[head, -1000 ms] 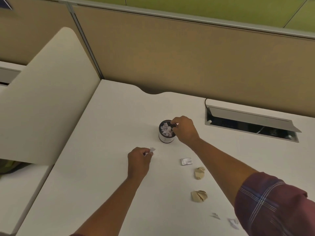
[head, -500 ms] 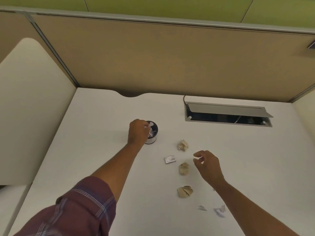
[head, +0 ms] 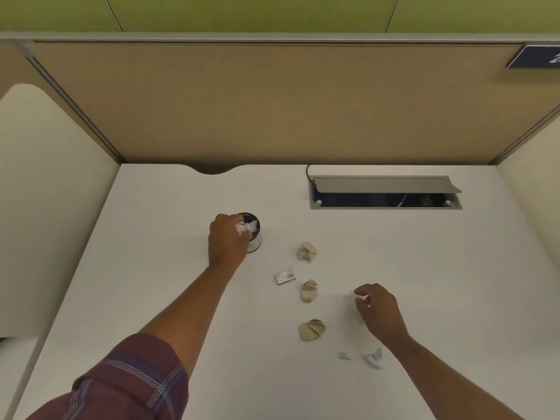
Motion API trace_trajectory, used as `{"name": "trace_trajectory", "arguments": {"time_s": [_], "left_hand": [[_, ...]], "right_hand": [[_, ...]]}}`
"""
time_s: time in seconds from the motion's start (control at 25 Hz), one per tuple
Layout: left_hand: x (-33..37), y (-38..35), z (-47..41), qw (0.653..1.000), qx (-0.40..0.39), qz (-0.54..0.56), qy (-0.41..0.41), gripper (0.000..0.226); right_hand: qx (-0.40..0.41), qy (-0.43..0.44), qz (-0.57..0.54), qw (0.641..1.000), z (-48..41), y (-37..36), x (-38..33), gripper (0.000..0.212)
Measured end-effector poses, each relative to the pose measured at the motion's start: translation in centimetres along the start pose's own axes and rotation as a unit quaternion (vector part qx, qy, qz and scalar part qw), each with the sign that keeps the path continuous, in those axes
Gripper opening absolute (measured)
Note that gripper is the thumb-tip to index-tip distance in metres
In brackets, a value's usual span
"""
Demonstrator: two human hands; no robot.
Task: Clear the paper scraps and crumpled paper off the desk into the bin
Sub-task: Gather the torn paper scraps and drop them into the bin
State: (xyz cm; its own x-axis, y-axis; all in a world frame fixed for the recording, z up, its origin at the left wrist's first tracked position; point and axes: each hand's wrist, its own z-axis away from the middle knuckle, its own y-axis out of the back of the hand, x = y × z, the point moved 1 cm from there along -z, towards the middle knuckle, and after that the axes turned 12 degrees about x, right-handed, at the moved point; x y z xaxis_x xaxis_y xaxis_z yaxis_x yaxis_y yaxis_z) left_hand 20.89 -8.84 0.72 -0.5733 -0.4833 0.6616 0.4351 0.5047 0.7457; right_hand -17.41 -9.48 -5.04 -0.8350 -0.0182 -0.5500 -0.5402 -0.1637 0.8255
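My left arm stretched forward, maroon plaid sleeve pushed up past elbow, forearm bare. My left hand (head: 228, 240) back-up, knuckles toward me, fingers curled down and bunched at fingertips; grip state hard to read from this angle. My right arm reaches in from lower right, forearm bare. My right hand (head: 377, 310) palm-down, fingers loosely curved, thumb and index fingertips (head: 359, 291) pinched close together.

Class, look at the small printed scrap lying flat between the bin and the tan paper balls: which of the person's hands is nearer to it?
Left. The left hand is at the bin, up-left of the printed scrap; the right hand is farther off, beyond a tan paper ball.
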Motion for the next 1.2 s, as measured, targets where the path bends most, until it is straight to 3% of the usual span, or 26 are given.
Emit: {"name": "trace_trajectory", "arguments": {"time_s": [0.16, 0.48, 0.6, 0.72, 0.92, 1.08, 1.2], "left_hand": [[0.3, -1.1, 5.9, 0.999, 0.019, 0.01, -0.04, 0.032], [2.3, -5.1, 20.7, 0.987, -0.136, 0.004, -0.09, 0.035], [2.8, -6.8, 25.1, 0.97, -0.222, 0.023, -0.098, 0.037], [3.0, -8.4, 27.8, 0.947, -0.291, -0.032, -0.129, 0.042], [3.3, -10.6, 30.1, 0.92, -0.339, -0.111, -0.161, 0.041], [3.6, -12.2, 31.1, 0.928, -0.322, -0.115, -0.149, 0.024], [3.4, -12.7, 31.1, 0.942, -0.295, -0.111, -0.112, 0.023]], "right_hand": [[-0.027, -0.001, 0.018, 0.999, 0.0, 1.3, 0.2, 0.021], [-0.124, 0.045, 0.096, 0.987, 3.0, 3.4, 3.6, 0.032], [-0.174, 0.084, 0.105, 0.976, 4.3, 3.8, 5.0, 0.057], [-0.208, 0.129, 0.137, 0.96, 5.0, 4.0, 5.8, 0.091], [-0.203, 0.226, 0.229, 0.925, 4.4, 3.6, 6.1, 0.12], [-0.217, 0.233, 0.277, 0.907, 4.3, 2.3, 5.6, 0.107], [-0.201, 0.226, 0.283, 0.91, 4.3, 1.6, 4.7, 0.078]]}}
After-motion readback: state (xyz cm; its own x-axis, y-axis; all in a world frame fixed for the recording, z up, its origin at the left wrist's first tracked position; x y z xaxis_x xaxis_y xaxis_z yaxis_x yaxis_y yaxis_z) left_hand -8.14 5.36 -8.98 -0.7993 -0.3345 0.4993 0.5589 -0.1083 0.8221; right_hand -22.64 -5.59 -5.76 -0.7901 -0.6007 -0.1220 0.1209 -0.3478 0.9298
